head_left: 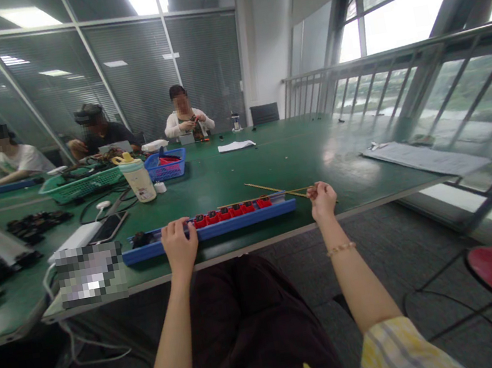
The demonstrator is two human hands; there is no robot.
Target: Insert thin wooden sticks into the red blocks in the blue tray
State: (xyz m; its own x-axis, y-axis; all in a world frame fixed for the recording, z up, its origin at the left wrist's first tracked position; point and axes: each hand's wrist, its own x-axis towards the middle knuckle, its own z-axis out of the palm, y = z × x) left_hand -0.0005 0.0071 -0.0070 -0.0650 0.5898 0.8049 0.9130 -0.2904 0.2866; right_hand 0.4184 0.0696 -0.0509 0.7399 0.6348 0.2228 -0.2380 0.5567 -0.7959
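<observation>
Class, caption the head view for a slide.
The left hand rests on a blue channel of red pieces while the right hand holds a thin stick.

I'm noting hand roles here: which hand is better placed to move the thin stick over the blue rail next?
Probably the right hand: it appears to pinch one end of the thin stick, which reaches over the blue rail. The left hand is on the rail, beside the red pieces.
</observation>
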